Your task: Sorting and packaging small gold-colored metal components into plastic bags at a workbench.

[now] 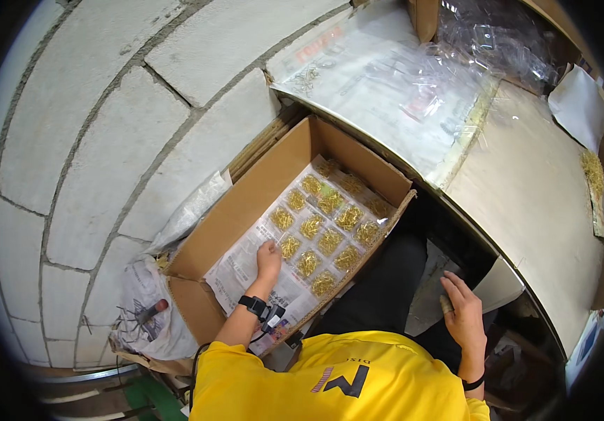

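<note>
My left hand (pixel 268 261) reaches down into an open cardboard box (pixel 246 173), its fingers curled together just beside the packets. Whatever they hold, if anything, is hidden. Clear plastic packets of gold-coloured small pieces (pixel 310 226) lie in rows on a printed paper sheet (pixel 234 275) that lines the box. Each packet looks square and flat; the pieces are too small to name. Over my right thigh, my right hand (pixel 465 312) hangs with its fingers stretched out and nothing seen in it. A beige wrap (pixel 446 304) circles one of its fingers.
Beyond the box stands a worktable (pixel 533 161) with a plastic-covered part (pixel 379 84). Clear plastic pieces (pixel 488 45) are heaped at its back; a gold-coloured pile (pixel 592 174) lies far right. A pale block wall (pixel 91 126) rises left, above a white bag (pixel 149 298).
</note>
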The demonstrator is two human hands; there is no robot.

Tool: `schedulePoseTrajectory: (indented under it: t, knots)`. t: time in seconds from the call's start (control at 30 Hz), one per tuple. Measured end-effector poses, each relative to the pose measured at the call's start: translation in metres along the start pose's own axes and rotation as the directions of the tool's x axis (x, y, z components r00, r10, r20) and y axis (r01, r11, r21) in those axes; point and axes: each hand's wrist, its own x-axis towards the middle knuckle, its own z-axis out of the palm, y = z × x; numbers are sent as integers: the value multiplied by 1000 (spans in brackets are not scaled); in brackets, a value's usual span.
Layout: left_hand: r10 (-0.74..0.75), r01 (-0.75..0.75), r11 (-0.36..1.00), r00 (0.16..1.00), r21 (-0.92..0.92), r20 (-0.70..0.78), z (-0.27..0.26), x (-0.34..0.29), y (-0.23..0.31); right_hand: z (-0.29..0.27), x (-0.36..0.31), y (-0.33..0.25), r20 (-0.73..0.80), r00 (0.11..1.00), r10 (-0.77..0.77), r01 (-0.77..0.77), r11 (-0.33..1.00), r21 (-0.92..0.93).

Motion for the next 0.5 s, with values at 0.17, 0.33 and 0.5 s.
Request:
schedulePoseTrajectory:
  t: [0.17, 0.33, 0.5]
  knots:
    - [172, -196, 944, 979, 267, 108, 2, -8, 7, 9, -13, 15, 71, 997, -8, 8, 1000, -8]
    - [269, -242, 830, 963, 502, 21, 7, -27, 19, 7, -21, 20, 97, 995, 12, -9, 1000, -28]
    - [256, -228, 787, 966, 573, 32, 21, -25, 22, 10, -27, 24, 71, 996, 56, -54, 998, -32]
